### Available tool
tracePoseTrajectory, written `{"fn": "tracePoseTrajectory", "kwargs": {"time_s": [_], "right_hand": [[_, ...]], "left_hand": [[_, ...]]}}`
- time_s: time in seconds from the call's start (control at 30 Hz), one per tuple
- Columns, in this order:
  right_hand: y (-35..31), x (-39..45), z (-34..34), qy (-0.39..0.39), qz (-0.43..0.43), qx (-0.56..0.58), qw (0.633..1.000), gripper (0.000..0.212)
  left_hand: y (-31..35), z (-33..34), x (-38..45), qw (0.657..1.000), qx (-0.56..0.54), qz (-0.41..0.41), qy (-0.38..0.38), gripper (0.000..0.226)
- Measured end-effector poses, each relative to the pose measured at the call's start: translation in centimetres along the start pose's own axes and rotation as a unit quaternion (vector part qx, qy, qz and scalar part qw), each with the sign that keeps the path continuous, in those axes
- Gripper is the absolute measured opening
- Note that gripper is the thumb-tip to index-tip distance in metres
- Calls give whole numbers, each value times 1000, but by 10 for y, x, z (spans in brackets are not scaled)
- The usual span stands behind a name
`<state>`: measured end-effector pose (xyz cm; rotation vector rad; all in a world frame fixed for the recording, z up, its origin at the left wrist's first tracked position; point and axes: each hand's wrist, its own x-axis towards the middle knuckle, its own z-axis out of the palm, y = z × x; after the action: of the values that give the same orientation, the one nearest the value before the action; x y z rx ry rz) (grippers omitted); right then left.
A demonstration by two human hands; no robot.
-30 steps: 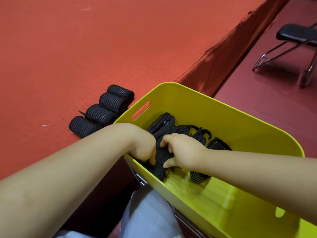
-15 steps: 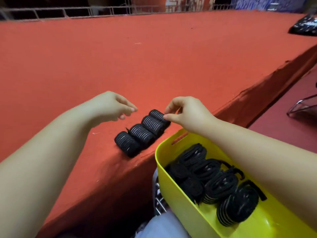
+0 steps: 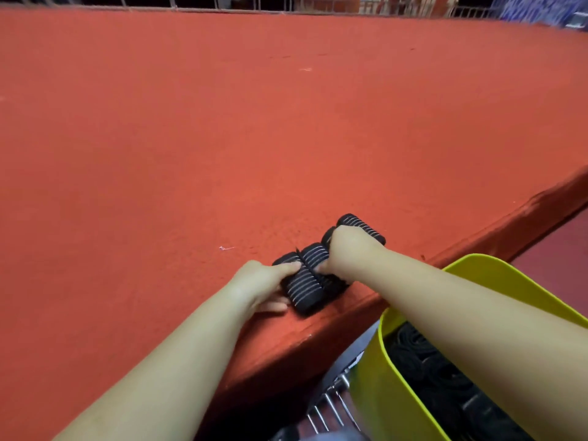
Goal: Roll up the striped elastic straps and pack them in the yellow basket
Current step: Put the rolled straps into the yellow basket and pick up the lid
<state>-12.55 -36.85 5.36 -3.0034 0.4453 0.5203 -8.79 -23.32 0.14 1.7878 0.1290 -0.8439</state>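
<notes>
Several rolled straps, black with thin white stripes, lie in a row near the front edge of the red table. My left hand [image 3: 264,286] grips the nearest roll [image 3: 302,289], thumb on top and fingers at its near end. My right hand [image 3: 348,251] reaches over the middle rolls [image 3: 313,254] and holds them from the right side. The farthest roll [image 3: 362,225] lies untouched behind my right hand. The yellow basket [image 3: 377,396] sits below the table edge at the lower right, under my right forearm, with more black rolled straps [image 3: 426,361] inside.
The red felt table [image 3: 286,138] stretches far ahead and to both sides; its front edge [image 3: 318,332] runs diagonally toward the upper right. Metal bars [image 3: 331,404] show below the edge beside the basket. A railing [image 3: 286,3] lines the far side.
Both hands came down from above the row of rolls and took hold of them, the left on the nearest roll, the right on the middle ones. A second ago both were inside the basket.
</notes>
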Motion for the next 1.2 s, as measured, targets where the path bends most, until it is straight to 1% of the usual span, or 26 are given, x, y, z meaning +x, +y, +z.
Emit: {"fn": "tracePoseTrajectory", "kwargs": {"time_s": [0.07,0.17,0.23,0.3,0.37,0.43,0.5,0.53,0.57,0.6,0.63,0.7,0.77,0.8,0.83,0.9,0.93,0.97,1.0,1.03,1.07,1.2], "right_hand": [[-5,1,1,-15,9,2,1000,40],[-12,1,4,-3,33,102,994,35],[-17,-2,6,-4,45,156,987,38],[-21,-7,7,3,54,209,976,49],[-22,-15,4,22,52,277,959,65],[-21,-22,-2,20,23,343,939,73],[-22,-33,-11,4,-14,368,930,74],[-22,-41,-17,2,-34,374,927,76],[-21,-49,-21,4,-56,380,923,80],[-19,-57,-26,5,-78,382,921,86],[-17,-65,-29,4,-102,377,921,95],[-14,-83,-34,10,-152,348,925,116],[-10,-105,-40,43,-200,308,929,124],[-8,-116,-42,69,-217,282,932,121],[-6,-128,-45,99,-231,253,934,111],[0,-151,-51,172,-246,184,936,71],[3,-163,-53,226,-248,136,932,55],[8,-173,-53,293,-245,73,921,48],[14,-179,-52,364,-238,13,900,49],[20,-185,-50,413,-227,-23,882,51],[26,-191,-49,436,-221,-35,872,51],[53,-215,-48,440,-227,-66,866,51]], "left_hand": [[-2,4,1,999,-36,27,1,33],[-7,6,-3,992,-122,40,-17,27],[-11,5,-10,979,-198,25,-43,16],[-14,3,-18,967,-248,29,-52,6],[-15,-2,-27,961,-265,72,-35,13],[-12,-12,-37,952,-271,140,-19,27],[-8,-20,-49,945,-259,201,-14,34],[-6,-24,-57,940,-255,226,-10,29],[-4,-27,-64,937,-251,244,-4,18],[-3,-29,-72,934,-245,259,1,15],[-4,-32,-80,935,-230,271,-2,24],[-3,-37,-96,933,-202,297,-19,33],[-1,-39,-113,928,-181,321,-52,43],[1,-39,-120,926,-172,330,-68,45],[3,-38,-128,922,-165,341,-83,45],[9,-34,-141,912,-154,365,-106,46],[12,-31,-148,908,-146,377,-113,46],[15,-26,-154,904,-137,388,-116,46],[17,-20,-161,901,-129,398,-117,46],[19,-14,-167,899,-125,403,-119,46],[21,-7,-172,896,-127,406,-123,46],[26,22,-184,894,-133,403,-143,46]]}}
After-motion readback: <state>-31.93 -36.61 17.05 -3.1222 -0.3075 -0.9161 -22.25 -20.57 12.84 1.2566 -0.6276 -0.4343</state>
